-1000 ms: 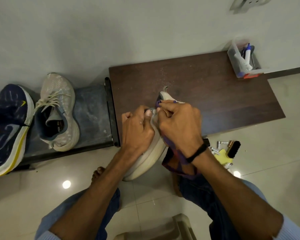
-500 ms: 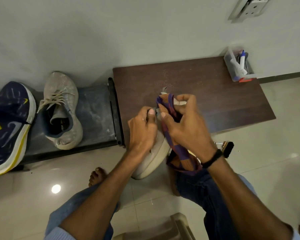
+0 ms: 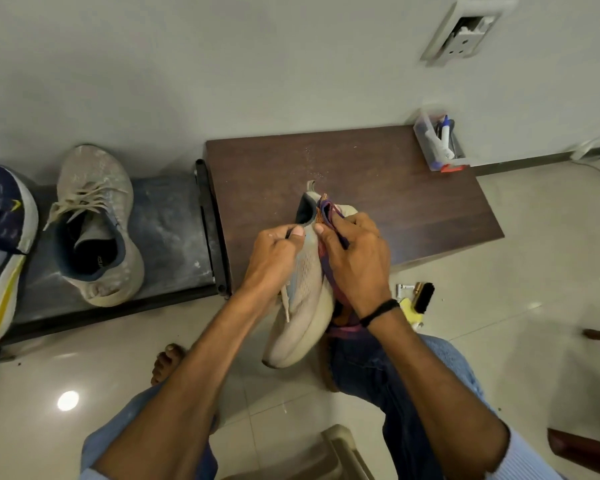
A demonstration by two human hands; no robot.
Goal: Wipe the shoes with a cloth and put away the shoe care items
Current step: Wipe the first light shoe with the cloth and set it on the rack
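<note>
The person is sitting & holding a beige shoe [image 3: 305, 306] up in front of their knees, toe end pointing down toward them, heel end up over the brown wood table [image 3: 413, 209]. The L hand [image 3: 274, 251] is curling its fingers round the shoe's left side & gripping it, thumb up near the opening. The R hand [image 3: 354, 258] is gripping a striped cloth [image 3: 329, 216], purple & orange, & pressing it on the shoe's right side near the heel. The rest of the cloth is hanging down under the R wrist. One lace is dangling below the L hand. On the floor just R of the shoe, a brush [image 3: 425, 297] w/ black bristles is lying beside a yellow thing [image 3: 413, 313]. A clear box [image 3: 437, 143] w/ pens is standing at the table's far R corner by the wall. To the L, a grey shoe [image 3: 97, 223] & a navy shoe [image 3: 0, 251] are sitting on a dark low shelf [image 3: 167, 230]. A bare foot [image 3: 167, 362] is resting on the shiny tiles.
</note>
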